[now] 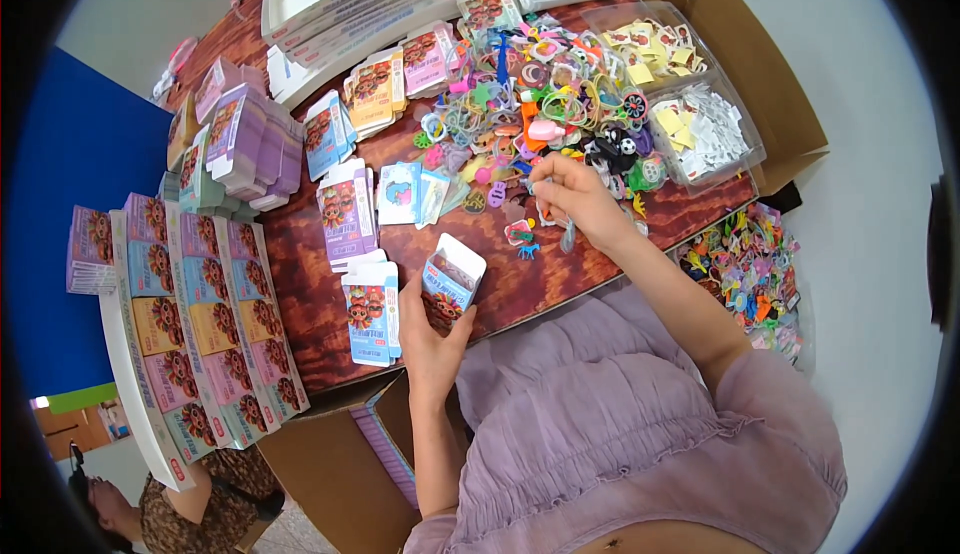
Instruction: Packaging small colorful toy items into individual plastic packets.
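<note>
My left hand grips a small blue carton whose white top flap stands open. My right hand is at the near side of a heap of colourful small trinkets, its fingers curled in a pinch; what lies between them I cannot make out. Below that hand, a blue animal-shaped trinket rests on the table. Flat blue cartons lie left of my left hand, with purple flat cartons behind them. White cards with a blue picture lie between the hands and the carton stacks.
Display trays of filled cartons stand at the left edge, beside stacked cartons. Clear tubs of paper slips sit at the right, by a cardboard box. More trinkets lie lower right. Another person is at lower left.
</note>
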The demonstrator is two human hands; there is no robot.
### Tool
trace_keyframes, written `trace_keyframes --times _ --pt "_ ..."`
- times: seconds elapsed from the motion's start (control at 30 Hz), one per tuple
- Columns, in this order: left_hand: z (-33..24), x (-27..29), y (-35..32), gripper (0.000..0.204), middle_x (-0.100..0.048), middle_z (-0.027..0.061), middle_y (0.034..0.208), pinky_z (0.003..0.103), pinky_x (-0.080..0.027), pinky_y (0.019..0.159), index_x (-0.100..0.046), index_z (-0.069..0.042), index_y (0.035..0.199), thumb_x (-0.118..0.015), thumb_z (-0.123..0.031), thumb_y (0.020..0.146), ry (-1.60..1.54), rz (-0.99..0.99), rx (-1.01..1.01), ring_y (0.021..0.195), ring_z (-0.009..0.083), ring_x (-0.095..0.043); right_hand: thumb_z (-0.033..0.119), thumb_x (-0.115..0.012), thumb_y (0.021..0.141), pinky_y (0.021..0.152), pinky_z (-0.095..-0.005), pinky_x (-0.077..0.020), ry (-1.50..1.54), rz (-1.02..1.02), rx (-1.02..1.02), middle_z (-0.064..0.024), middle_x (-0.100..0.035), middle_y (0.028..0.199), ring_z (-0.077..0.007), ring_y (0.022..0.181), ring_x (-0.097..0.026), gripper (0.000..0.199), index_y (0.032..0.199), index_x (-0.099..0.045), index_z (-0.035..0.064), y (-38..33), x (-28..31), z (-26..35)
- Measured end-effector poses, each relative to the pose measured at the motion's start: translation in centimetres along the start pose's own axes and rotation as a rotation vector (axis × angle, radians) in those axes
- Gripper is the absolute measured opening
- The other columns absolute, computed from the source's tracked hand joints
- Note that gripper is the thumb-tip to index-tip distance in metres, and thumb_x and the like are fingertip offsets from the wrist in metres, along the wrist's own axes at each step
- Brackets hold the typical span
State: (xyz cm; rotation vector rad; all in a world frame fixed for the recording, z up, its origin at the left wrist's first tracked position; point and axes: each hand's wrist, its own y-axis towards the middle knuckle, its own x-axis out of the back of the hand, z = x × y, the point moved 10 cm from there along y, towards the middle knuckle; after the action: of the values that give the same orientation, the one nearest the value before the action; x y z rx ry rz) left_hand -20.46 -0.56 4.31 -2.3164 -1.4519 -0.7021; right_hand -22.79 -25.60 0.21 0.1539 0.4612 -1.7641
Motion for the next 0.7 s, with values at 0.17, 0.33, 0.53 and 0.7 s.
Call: trace_keyframes --times 0.17,0.33,0.53,0.7 --pt "0.0 -1.5 -0.7 0.074 -0.050 0.0095 0.127 0.031 -0.051 0.087 -0.047 -0.003 0.136 -0.079 -0.002 0.070 -0.186 0.156 0.024 0.110 0.0209 -0.056 0.009 -0.056 0.097 0.057 -0.0236 -0.0474 0.009 -0.065 0.149 -0.0026 -0.058 0.079 -0.0113 0.067 -0.060 0.009 0.105 -0.055 0.0047 1.0 -0.1 3.8" --pt "-8.0 -5.1 0.1 0.077 -0.023 0.0116 0.156 0.030 -0.052 0.088 -0.049 -0.005 0.138 -0.080 -0.002 0.067 -0.129 0.378 -0.353 0.128 0.0228 -0.049 0.012 -0.056 0.098 0.063 -0.0306 -0.0550 0.353 0.025 0.084 -0.0044 -0.061 0.085 -0.0180 0.074 -0.067 0.015 0.111 -0.053 0.0064 1.5 -0.7 4.0" --pt "-6.5 -8.5 1.7 0.079 -0.039 0.0169 0.145 0.039 -0.037 0.109 -0.049 -0.003 0.137 -0.082 -0.008 0.067 -0.419 0.535 -0.096 0.130 0.0324 -0.046 0.014 -0.055 0.099 0.076 -0.0373 -0.0549 0.610 0.101 -0.025 -0.0038 -0.057 0.082 -0.0171 0.073 -0.059 0.015 0.113 -0.051 0.0081 0.2 -2.6 1.8" --pt "-6.2 -5.9 2.9 0.081 -0.045 0.0119 0.140 0.036 -0.038 0.107 -0.050 -0.001 0.136 -0.086 -0.010 0.064 -0.320 0.461 -0.262 0.127 0.0258 -0.049 0.016 -0.052 0.101 0.069 -0.0346 -0.0527 0.532 -0.035 0.145 -0.0031 -0.054 0.077 -0.0129 0.069 -0.056 0.011 0.108 -0.050 0.0077 -0.6 1.8 2.9"
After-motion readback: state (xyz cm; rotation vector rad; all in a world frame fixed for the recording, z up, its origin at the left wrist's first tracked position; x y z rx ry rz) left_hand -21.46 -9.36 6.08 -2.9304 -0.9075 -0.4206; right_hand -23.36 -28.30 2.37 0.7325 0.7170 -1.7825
